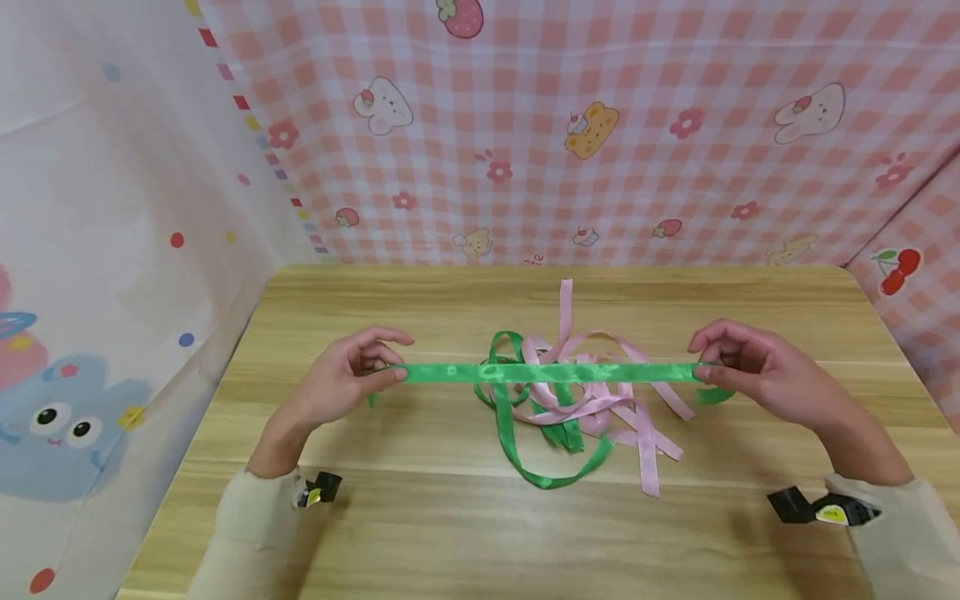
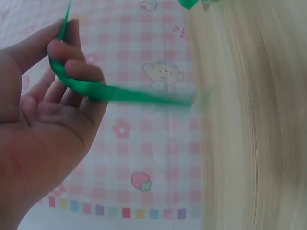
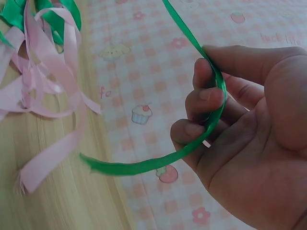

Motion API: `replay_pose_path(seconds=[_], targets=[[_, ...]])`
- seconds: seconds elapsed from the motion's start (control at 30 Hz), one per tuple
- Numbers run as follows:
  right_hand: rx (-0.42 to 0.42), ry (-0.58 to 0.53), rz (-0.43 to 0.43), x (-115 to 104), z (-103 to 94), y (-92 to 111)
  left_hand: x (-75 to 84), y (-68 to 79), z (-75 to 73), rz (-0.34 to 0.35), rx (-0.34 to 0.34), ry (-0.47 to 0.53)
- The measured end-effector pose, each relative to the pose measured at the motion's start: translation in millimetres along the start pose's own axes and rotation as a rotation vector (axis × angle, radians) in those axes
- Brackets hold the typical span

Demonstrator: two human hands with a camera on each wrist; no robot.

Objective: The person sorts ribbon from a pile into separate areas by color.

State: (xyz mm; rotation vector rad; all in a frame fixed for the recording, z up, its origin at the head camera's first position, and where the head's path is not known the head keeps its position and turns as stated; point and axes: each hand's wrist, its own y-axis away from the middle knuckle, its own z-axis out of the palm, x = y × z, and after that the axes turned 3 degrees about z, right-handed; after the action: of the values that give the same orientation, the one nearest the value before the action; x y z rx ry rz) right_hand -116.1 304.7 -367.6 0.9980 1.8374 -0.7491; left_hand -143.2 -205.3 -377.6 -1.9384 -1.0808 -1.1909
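A green ribbon (image 1: 551, 372) was held nearly straight between the two sets of fingers, over the counter (image 1: 420, 533). It was pinched by thumb and fingertip of the left hand (image 1: 341, 375) and likewise of the right hand (image 1: 772, 373); no gap was left at either pinch, while the other fingers were loosely bent. Past the left fingers a left tail (image 2: 124, 94) was left free, its end blurred; past the right fingers a right tail (image 3: 139, 167) was curved outward. Between the fingers, under the held length, pink ribbons (image 1: 648, 458) and loose green ribbons (image 1: 507, 427) were tangled together on the counter. Whether the pile was touched by the held length could not be told.

The ribbon looked smooth, so it was judged that a pinch could be lost if the pull between the fingers were made too hard. A twist could be put in by unevenly turned fingers. If lowered, the held length could be caught in the tangle below, or mistaken for its matching green strips.
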Motion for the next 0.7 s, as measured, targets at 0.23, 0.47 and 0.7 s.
replay_pose_path(seconds=[0.23,0.47,0.7], targets=[[0.012,0.022,0.049,5.4,-11.4,7.7,-6.3,2.5,-12.7,-0.014,0.026,-0.003],[0.065,0.069,0.084,16.5,-25.3,14.3,-14.7,4.5,-25.8,-0.065,0.059,-0.030],[0.108,0.087,0.101,30.7,-42.0,20.3,-28.4,7.1,-43.1,-0.072,0.079,0.036]])
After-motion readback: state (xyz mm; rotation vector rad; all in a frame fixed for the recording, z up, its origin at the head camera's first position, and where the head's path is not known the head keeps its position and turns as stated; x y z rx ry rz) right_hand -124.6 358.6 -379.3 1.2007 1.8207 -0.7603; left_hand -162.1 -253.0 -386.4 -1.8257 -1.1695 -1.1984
